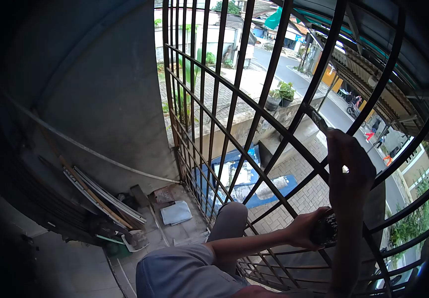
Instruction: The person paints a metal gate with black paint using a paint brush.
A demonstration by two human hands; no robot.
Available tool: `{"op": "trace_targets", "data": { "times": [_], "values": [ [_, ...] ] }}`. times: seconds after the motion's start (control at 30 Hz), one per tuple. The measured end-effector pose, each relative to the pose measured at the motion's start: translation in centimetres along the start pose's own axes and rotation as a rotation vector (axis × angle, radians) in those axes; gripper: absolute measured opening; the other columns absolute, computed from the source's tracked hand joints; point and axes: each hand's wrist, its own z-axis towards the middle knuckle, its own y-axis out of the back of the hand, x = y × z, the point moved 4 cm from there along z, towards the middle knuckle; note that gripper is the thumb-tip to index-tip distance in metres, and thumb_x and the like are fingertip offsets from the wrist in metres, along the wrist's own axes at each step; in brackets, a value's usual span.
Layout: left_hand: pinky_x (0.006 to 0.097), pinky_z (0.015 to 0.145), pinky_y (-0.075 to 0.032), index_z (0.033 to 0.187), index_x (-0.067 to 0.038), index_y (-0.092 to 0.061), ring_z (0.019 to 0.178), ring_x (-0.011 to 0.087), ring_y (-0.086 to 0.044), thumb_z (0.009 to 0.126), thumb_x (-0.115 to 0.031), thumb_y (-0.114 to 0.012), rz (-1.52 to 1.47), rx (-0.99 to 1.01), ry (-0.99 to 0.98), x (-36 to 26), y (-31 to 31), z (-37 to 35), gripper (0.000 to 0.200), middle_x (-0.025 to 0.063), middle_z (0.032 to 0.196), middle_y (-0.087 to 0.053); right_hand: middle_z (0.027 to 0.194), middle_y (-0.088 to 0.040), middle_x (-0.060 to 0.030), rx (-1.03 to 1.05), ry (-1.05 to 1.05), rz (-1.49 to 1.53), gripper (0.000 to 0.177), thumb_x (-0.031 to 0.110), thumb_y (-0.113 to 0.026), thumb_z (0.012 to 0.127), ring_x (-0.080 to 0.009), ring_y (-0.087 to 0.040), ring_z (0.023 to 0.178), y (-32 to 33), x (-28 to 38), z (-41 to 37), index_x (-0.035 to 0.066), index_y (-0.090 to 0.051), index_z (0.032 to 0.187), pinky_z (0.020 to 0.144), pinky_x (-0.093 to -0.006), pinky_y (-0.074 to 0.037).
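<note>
The left hand [306, 229] is closed round a small dark blocky object [326, 229], perhaps a brush, likely light, rigid and best pinched by its sides, just below the right hand [348, 166], which grips the black metal window grille [254, 129].

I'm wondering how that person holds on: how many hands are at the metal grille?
2. The left hand is low, closed on a dark object against the grille. The right hand is higher, raised against it. None seems hidden.

Plain grey trousers [184, 270], both forearms [254, 241] bare
</note>
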Motion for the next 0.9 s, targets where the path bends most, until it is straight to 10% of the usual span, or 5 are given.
{"op": "trace_targets", "data": {
  "times": [0.33,0.57,0.63,0.77,0.9],
  "values": [
    [0.0488,0.09,-0.057,0.137,-0.007,-0.053,0.105,0.0408,-0.071,0.063,-0.043,-0.092,0.02,-0.014,-0.003,0.1,0.0,-0.1,0.091,0.0195,0.117,-0.069,0.092,-0.073,-0.0084,-0.045,0.167,-0.087,0.019,0.003,-0.075,0.094,-0.0217,-0.065,0.065,0.3,1.0,0.3,0.005,-0.072,0.112,0.058,-0.0334,-0.045],
    [0.0497,0.091,-0.057,0.155,-0.013,-0.033,0.108,0.0442,-0.071,0.059,-0.032,-0.092,0.077,0.049,-0.037,0.5,-0.1,-0.3,0.114,0.0222,0.119,-0.068,0.083,-0.069,-0.0051,0.007,0.19,-0.135,0.021,0.007,-0.076,0.092,-0.0196,-0.061,0.06,0.6,1.1,1.0,0.007,-0.071,0.113,0.056,-0.0336,-0.045],
    [0.0482,0.093,-0.056,0.142,-0.009,-0.051,0.109,0.041,-0.071,0.062,-0.042,-0.093,0.004,0.035,0.042,0.3,0.2,-0.1,0.096,0.0202,0.122,-0.069,0.084,-0.068,-0.0047,-0.025,0.203,-0.129,0.026,0.008,-0.077,0.091,-0.0194,-0.057,0.058,0.6,0.7,1.2,0.007,-0.071,0.116,0.056,-0.0342,-0.045],
    [0.0477,0.093,-0.057,0.142,-0.009,-0.049,0.107,0.0399,-0.072,0.061,-0.042,-0.094,0.079,0.053,-0.099,2.0,-0.8,-0.5,0.099,0.021,0.121,-0.069,0.085,-0.068,-0.0028,0.231,0.154,-0.139,0.023,0.009,-0.075,0.091,-0.0191,-0.058,0.056,-1.1,0.9,-1.2,0.007,-0.069,0.113,0.053,-0.0341,-0.044],
    [0.0476,0.093,-0.057,0.138,-0.008,-0.054,0.107,0.0396,-0.072,0.061,-0.041,-0.094,0.055,0.073,0.002,0.6,-0.1,-0.1,0.092,0.0207,0.121,-0.069,0.079,-0.067,-0.0058,-0.032,0.023,-0.03,0.015,0.008,-0.075,0.095,-0.0184,-0.06,0.058,0.4,0.2,-0.2,0.006,-0.072,0.109,0.054,-0.0342,-0.046]
  ]
}}
